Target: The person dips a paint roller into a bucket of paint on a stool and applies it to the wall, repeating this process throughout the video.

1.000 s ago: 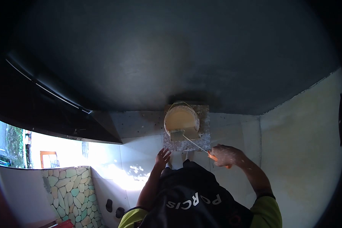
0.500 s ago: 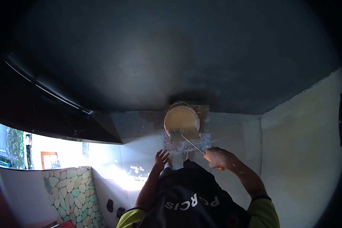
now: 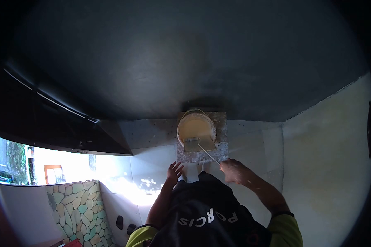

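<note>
A round bucket (image 3: pixel 179 131) of cream-coloured paint stands on a paint-spattered board (image 3: pixel 221 123) against the foot of the dark wall. A flat, paint-covered piece (image 3: pixel 210 144) lies across the bucket's near rim. The roller (image 3: pixel 192 140) rests on that piece, and its thin metal rod runs down to the right. My right hand (image 3: pixel 233 171) is closed round the roller's handle, which is mostly hidden by the fingers. Left of the board's near edge, my left hand (image 3: pixel 175 171) is held with spread fingers and nothing in it.
The dark grey wall (image 3: pixel 152 61) rises ahead, with a pale wall (image 3: pixel 325 152) on the right. At the lower left is a stone-patterned surface (image 3: pixel 80 210) beside dark slippers (image 3: pixel 120 222). An orange frame (image 3: pixel 54 174) stands in the bright opening at the left.
My right hand has shifted slightly and turned, so the orange handle is now hidden. The roller's head has moved slightly to the right on the flat piece. My left hand is nearly unchanged.
</note>
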### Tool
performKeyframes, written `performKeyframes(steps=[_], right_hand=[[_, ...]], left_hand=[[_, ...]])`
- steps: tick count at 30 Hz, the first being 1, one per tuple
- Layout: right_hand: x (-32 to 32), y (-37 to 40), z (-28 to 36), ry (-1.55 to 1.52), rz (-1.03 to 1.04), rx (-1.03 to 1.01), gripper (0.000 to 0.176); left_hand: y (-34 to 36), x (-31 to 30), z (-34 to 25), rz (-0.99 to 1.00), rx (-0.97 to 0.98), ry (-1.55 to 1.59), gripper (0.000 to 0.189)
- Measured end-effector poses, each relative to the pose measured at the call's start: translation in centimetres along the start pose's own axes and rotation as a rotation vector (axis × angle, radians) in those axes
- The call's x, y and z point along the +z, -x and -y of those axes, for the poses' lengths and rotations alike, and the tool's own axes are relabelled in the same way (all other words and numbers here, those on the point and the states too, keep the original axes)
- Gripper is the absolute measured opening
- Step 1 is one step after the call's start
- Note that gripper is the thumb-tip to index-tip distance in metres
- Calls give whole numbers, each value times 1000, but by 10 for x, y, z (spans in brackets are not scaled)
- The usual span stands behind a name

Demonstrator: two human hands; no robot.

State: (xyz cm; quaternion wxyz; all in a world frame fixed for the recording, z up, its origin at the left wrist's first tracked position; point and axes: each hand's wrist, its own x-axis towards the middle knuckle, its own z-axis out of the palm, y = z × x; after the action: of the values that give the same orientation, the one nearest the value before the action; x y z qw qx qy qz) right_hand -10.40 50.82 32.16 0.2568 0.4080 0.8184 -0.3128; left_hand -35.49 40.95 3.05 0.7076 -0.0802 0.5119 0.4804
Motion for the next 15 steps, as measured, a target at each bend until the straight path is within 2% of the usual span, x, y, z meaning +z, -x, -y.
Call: performKeyframes(steps=[2,4,5,7,10,13,15], right_hand=[[0,-19,4,-81,41,70,8],[12,-26,-2,-56,-89,19,12],[17,-19,-8,-55,-88,18,12],[10,8,-12,36,4,31,22],[-30,66,5,-10,-12,113,20],[-18,49,-1,14,-5,113,20],[5,2,-11,41,21,99,20]], left_hand=[[-2,3,1,36,9,-27,38],[1,4,3,49,14,-38,39],[1,5,3,68,18,-47,39],[2,2,3,84,25,-50,40],[2,-5,4,39,18,-64,40],[1,-7,3,23,28,-40,40],[0,-7,3,4,15,-37,40]])
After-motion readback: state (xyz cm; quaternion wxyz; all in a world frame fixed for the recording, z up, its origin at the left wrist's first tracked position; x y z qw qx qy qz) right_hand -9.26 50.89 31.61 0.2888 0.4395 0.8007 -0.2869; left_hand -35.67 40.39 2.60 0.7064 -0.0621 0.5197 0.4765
